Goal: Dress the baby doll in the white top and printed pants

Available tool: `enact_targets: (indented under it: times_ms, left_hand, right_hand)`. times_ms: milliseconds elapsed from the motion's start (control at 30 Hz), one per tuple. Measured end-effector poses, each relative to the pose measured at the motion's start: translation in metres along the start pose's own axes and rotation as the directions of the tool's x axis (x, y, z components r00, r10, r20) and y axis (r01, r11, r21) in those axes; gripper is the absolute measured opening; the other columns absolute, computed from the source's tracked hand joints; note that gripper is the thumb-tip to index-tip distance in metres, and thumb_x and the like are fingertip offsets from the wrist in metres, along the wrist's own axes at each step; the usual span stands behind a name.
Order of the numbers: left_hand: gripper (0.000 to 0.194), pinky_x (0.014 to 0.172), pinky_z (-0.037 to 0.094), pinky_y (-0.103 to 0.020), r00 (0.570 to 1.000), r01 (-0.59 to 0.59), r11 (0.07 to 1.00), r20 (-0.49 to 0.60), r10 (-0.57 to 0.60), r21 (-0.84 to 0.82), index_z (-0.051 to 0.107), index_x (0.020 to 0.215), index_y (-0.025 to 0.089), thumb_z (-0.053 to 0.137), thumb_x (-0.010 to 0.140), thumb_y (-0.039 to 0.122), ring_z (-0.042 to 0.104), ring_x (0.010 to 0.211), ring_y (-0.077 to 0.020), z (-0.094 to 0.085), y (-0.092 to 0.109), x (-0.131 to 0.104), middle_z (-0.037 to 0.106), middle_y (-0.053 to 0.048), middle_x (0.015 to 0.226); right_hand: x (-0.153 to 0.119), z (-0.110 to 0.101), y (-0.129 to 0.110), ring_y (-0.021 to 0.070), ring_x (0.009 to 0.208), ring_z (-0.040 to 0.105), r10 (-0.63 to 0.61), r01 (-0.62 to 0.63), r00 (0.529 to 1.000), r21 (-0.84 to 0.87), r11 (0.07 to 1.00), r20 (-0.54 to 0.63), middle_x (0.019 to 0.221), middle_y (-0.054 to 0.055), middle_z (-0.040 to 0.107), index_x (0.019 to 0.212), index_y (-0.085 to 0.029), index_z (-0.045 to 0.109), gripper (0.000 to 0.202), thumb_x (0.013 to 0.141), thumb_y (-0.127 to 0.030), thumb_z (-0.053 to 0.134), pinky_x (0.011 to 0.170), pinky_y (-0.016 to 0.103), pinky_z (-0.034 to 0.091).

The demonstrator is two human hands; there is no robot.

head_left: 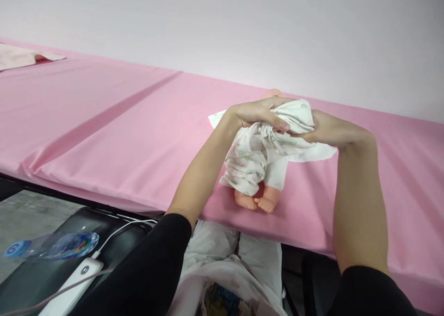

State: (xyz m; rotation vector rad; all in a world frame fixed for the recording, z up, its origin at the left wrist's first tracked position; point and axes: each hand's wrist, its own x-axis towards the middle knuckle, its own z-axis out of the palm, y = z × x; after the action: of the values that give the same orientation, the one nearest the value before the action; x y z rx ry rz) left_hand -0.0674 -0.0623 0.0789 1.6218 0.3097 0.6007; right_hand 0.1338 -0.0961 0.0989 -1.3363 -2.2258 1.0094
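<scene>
A baby doll (270, 196) lies on its back on the pink-covered table, bare feet toward me. White baby clothing printed with small green motifs (244, 165) covers its leg on the left, while the leg on the right shows plain white fabric. My left hand (262, 114) grips a bunched part of this printed clothing above the doll's body. From the other side my right hand (322, 127) has its fingers inside or behind the gathered cloth, partly hidden. Plain white fabric spreads out beneath at both sides. Most of the doll's head and torso is hidden by my hands and the cloth.
Pink sheeting (138, 121) covers the long table against a pale wall. A light pink cloth (24, 57) lies at the far left. Below the front edge, a black chair holds a plastic bottle (52, 245) and a white power bank (74, 286) with cables.
</scene>
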Motion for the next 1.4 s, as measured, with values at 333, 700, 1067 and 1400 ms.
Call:
enact_targets:
  times_ms: [333,700,1067,1400]
  left_hand:
    - [0.062,0.075,0.053,-0.032,0.998,0.04,0.985,0.034,-0.046,0.166,0.059,0.111,0.016,0.082,0.057,0.036,0.066,0.085,-0.0225,-0.001,0.0,0.0,0.07,-0.008,0.083]
    - [0.041,0.075,0.053,-0.035,0.992,0.029,0.974,0.113,-0.056,0.223,0.063,0.095,0.018,0.079,0.06,0.033,0.065,0.087,-0.0244,0.002,0.006,0.001,0.067,-0.007,0.082]
    - [0.033,0.073,0.051,-0.036,0.984,-0.016,0.944,0.174,-0.045,0.33,0.063,0.086,0.018,0.077,0.06,0.033,0.064,0.079,-0.022,-0.002,0.009,0.005,0.065,-0.005,0.08]
    - [0.038,0.079,0.047,-0.035,0.981,-0.012,0.921,0.181,-0.064,0.389,0.065,0.094,0.02,0.073,0.059,0.031,0.061,0.091,-0.0235,-0.001,0.011,0.005,0.066,-0.005,0.089]
  right_hand:
    - [-0.003,0.0,0.002,0.025,0.092,0.064,-0.042,0.028,0.995,0.16,0.987,0.089,0.098,0.002,0.069,0.103,-0.027,0.067,0.042,0.063,-0.026,0.079,0.077,0.036,0.055]
    - [-0.02,-0.012,0.026,0.0262,0.1,0.062,-0.099,0.058,0.991,0.383,0.922,0.088,0.111,0.011,0.065,0.113,-0.023,0.063,0.049,0.068,-0.035,0.078,0.08,0.034,0.053]
    - [-0.084,0.073,0.074,0.028,0.081,0.063,0.216,-0.257,0.934,-0.118,0.959,-0.285,0.089,0.006,0.067,0.108,-0.031,0.057,0.031,0.083,-0.049,0.054,0.078,0.047,0.051]
    - [-0.078,0.124,0.089,0.022,0.072,0.061,-0.038,-0.152,0.931,-0.479,0.865,-0.364,0.091,0.009,0.062,0.123,-0.015,0.044,0.048,0.081,-0.037,0.051,0.058,0.034,0.049]
